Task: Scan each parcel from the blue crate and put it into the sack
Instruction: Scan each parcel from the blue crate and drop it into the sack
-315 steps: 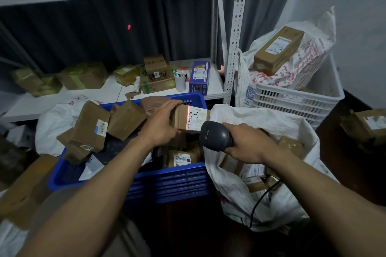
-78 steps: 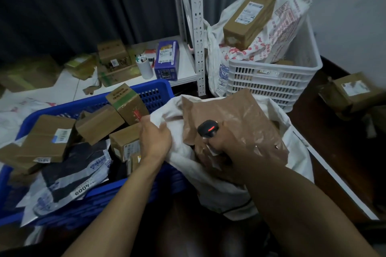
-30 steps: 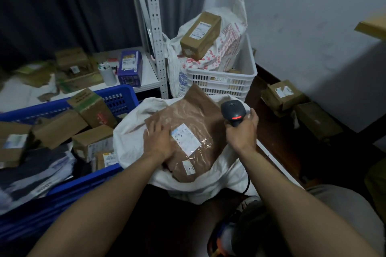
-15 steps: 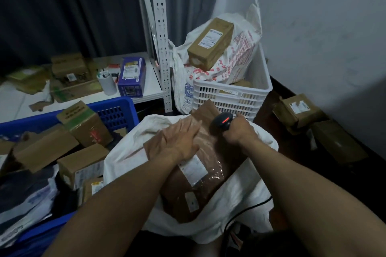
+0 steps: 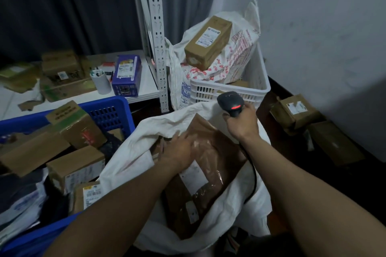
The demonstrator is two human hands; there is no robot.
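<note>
A white rack (image 5: 157, 37) stands at the far side. On its low shelf are a purple box (image 5: 126, 75) with a printed label, a white cup (image 5: 101, 83) of pens, and blurred cartons further left. The blue crate (image 5: 108, 111) fills the left, heaped with cardboard parcels. One carton (image 5: 77, 125) bears a green band and a red mark, and a smaller one (image 5: 89, 194) at the near edge shows a barcode sticker, its digits too small to read. Just right of the crate, the white sack (image 5: 133, 152) gapes open in the near centre. The brown parcel (image 5: 215, 152), a flat glossy mailer, lies in the sack's mouth, and its white shipping label cannot be read. Beyond the sack, a white crate (image 5: 229, 92) holds a bag (image 5: 238, 52) with illegible red print, and a labelled cardboard box (image 5: 208, 41) lies on top of the bag. More taped parcels (image 5: 294, 110) lie on the floor to the right. The left hand (image 5: 177, 152) presses flat on the mailer with its fingers straight. The right hand (image 5: 242, 125) is wrapped round the handle of a black scanner (image 5: 230, 102), which shows a red light, above the sack's far rim.
</note>
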